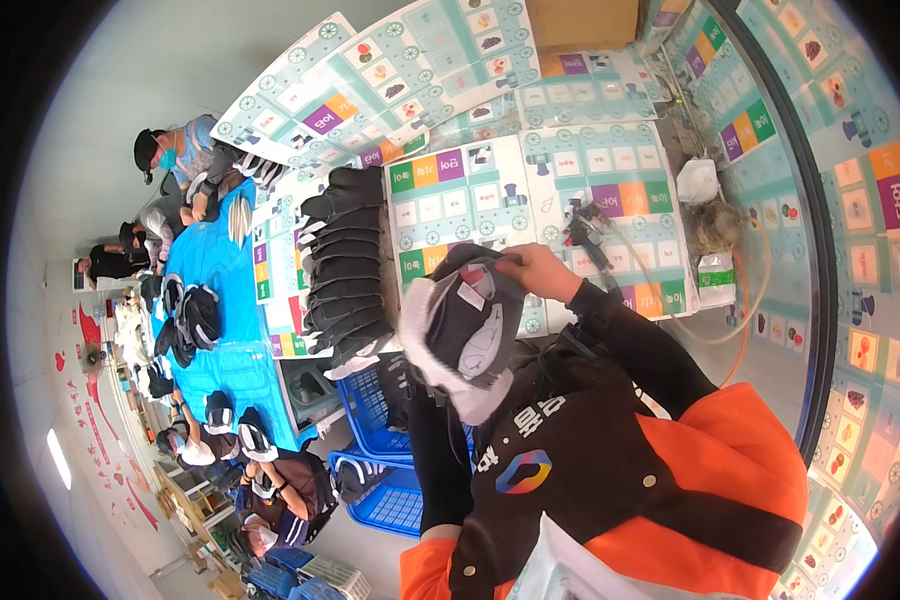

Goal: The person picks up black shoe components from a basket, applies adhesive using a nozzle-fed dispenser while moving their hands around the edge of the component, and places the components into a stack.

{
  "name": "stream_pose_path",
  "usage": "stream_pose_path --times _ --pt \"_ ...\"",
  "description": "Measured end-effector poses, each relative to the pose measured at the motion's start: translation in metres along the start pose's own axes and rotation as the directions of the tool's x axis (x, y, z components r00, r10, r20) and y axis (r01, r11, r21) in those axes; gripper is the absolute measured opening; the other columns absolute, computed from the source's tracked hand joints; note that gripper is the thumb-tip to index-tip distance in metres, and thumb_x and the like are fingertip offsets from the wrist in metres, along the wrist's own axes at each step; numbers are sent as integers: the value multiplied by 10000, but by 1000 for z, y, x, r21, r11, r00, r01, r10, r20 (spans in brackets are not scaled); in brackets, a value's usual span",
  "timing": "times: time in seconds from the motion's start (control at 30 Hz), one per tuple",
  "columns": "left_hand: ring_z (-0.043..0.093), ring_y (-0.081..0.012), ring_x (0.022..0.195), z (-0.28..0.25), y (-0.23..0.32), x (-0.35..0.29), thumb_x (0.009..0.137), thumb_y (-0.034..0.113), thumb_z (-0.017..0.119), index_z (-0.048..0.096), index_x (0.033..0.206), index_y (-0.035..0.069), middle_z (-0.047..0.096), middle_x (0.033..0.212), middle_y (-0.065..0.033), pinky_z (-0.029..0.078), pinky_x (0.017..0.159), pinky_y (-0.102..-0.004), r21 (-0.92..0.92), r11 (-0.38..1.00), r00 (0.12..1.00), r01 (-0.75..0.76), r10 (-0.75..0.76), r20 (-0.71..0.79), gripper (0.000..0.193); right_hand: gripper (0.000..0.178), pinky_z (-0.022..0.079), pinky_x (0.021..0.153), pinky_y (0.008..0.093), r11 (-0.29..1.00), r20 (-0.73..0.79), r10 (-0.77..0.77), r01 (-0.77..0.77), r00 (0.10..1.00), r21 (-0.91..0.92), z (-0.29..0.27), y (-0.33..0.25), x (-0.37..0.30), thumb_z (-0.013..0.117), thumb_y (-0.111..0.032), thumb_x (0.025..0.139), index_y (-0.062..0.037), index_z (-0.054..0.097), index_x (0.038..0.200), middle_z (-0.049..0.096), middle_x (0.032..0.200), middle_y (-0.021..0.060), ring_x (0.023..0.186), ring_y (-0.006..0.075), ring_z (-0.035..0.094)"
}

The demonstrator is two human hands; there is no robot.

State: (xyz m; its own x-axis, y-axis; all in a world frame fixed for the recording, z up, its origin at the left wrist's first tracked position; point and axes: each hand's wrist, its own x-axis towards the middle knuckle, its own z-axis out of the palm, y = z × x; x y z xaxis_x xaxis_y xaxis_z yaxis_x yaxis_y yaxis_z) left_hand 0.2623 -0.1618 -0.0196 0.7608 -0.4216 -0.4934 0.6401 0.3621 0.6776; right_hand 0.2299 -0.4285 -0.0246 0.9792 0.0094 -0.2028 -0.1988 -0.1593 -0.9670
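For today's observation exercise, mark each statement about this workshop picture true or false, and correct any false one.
1. The person's right hand touches the top of a dark shoe upper. True.
2. The shoe upper has a pale lining at its edge. True.
3. A row of dark shoe uppers lies stacked on the patterned table. True.
4. The crates below the table are red. False: they are blue.
5. The person's sleeves are green. False: they are black with orange.
6. The long table where other people sit is covered in yellow. False: its cover is blue.
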Motion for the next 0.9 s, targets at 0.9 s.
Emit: stream_pose_path --times 0.9 --pt "508 -282 1346 -48 53 -10 1102 472 405 421 1530 31 514 1493 -171 334 1161 -383 636 733 859 -240 466 -212 615 286 653 602 374 937 -45 216 -194 975 290 28 19 12 593 -112 1015 156 641 1102 712 948 242 745 337 764"
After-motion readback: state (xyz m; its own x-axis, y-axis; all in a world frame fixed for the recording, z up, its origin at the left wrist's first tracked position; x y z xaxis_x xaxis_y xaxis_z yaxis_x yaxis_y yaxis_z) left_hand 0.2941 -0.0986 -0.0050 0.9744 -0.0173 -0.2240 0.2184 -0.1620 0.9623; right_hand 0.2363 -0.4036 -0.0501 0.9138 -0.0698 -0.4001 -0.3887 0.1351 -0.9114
